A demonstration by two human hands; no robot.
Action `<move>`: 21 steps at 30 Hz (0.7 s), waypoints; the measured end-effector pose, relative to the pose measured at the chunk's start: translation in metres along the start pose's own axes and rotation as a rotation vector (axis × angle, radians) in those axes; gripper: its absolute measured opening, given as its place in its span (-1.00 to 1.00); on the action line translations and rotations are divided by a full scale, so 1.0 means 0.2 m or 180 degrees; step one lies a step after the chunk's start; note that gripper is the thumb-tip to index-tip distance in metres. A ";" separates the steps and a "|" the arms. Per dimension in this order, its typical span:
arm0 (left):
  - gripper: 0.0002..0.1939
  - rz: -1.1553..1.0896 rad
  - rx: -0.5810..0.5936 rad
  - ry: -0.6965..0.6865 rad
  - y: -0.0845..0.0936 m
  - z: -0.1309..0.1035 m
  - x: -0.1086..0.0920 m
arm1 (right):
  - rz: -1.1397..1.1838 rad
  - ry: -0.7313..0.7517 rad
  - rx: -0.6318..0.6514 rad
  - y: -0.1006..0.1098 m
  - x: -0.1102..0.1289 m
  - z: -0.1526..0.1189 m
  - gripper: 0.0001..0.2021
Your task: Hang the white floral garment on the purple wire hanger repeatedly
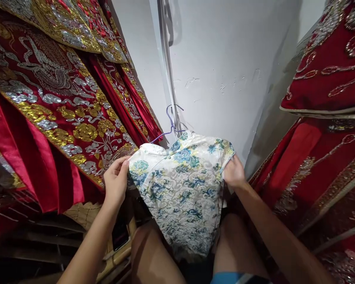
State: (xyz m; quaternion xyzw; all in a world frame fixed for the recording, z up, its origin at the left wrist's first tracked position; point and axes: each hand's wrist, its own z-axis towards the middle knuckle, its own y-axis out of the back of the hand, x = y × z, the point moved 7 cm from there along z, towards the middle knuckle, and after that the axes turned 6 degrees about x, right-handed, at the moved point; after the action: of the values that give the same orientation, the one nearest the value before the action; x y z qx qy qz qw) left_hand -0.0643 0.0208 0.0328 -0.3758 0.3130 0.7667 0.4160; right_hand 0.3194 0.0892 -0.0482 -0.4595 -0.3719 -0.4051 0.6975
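Note:
A white dress (186, 189) with blue, green and yellow floral patterns and a stand collar hangs in front of me. A purple wire hanger (170, 128) sticks out of its neck, the hook pointing up near a metal upright. My left hand (116, 177) pinches the edge of the left shoulder between thumb and fingers. On the other side, my right hand (234, 171) is closed at the right sleeve; its fingertips are partly hidden by the cloth. The garment's lower part hangs between my knees.
Red garments (53, 94) with gold and silver embroidery hang at the left. More red beaded garments (328, 79) hang at the right. A metal upright (165, 59) runs along the pale wall (225, 51). Low at the left is a bamboo-like frame (115, 258).

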 end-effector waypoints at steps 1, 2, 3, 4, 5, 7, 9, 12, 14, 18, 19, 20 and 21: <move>-0.63 -0.0058 -0.0074 -0.0014 0.00 0.00 0.00 | 0.0102 0.0031 -0.0058 0.02 0.04 0.01 -0.45; -0.63 -0.0136 -0.0162 -0.0041 -0.01 0.00 -0.01 | 0.0192 0.0063 -0.0126 0.04 0.09 0.02 -0.47; -0.64 -0.0231 -0.0261 -0.0061 -0.02 0.01 -0.02 | 0.0244 0.0096 -0.0204 0.06 0.14 0.03 -0.53; -0.65 -0.0332 -0.0367 -0.0061 -0.03 0.02 -0.03 | 0.0243 0.0127 -0.0284 0.06 0.19 0.04 -0.59; -0.65 -0.0425 -0.0463 -0.0041 -0.04 0.03 -0.05 | 0.0195 0.0174 -0.0371 0.07 0.25 0.06 -0.64; -0.64 -0.0568 -0.0559 0.0037 -0.06 0.06 -0.08 | 0.0119 0.0326 -0.0542 0.07 0.36 0.09 -0.67; -0.63 -0.0656 -0.0493 0.0057 -0.08 0.09 -0.14 | 0.0100 0.0507 -0.0644 0.06 0.45 0.12 -0.66; -0.62 -0.0744 -0.0328 -0.0090 -0.09 0.14 -0.24 | 0.0111 0.0712 -0.0693 0.05 0.53 0.15 -0.65; -0.62 -0.0721 -0.0271 -0.0137 -0.07 0.16 -0.29 | 0.0075 0.0749 -0.0651 0.03 0.55 0.16 -0.63; -0.52 -0.0898 -0.0078 0.0104 -0.05 0.20 -0.30 | -0.0051 0.0605 -0.0374 -0.05 0.55 0.17 -0.60; -0.48 -0.0964 -0.0029 0.0141 -0.04 0.21 -0.29 | -0.0066 0.0543 -0.0292 -0.08 0.55 0.17 -0.59; -0.45 -0.0982 -0.0001 0.0114 -0.03 0.21 -0.29 | -0.0076 0.0484 -0.0210 -0.11 0.55 0.17 -0.58; -0.43 -0.0938 0.0008 0.0023 -0.01 0.20 -0.29 | -0.0078 0.0433 -0.0133 -0.14 0.55 0.16 -0.58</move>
State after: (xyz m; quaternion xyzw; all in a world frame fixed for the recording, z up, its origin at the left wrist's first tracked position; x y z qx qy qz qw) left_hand -0.0540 0.0301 0.1020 -0.4199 0.2569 0.6955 0.5235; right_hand 0.3326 0.0880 0.0688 -0.4407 -0.3207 -0.4515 0.7064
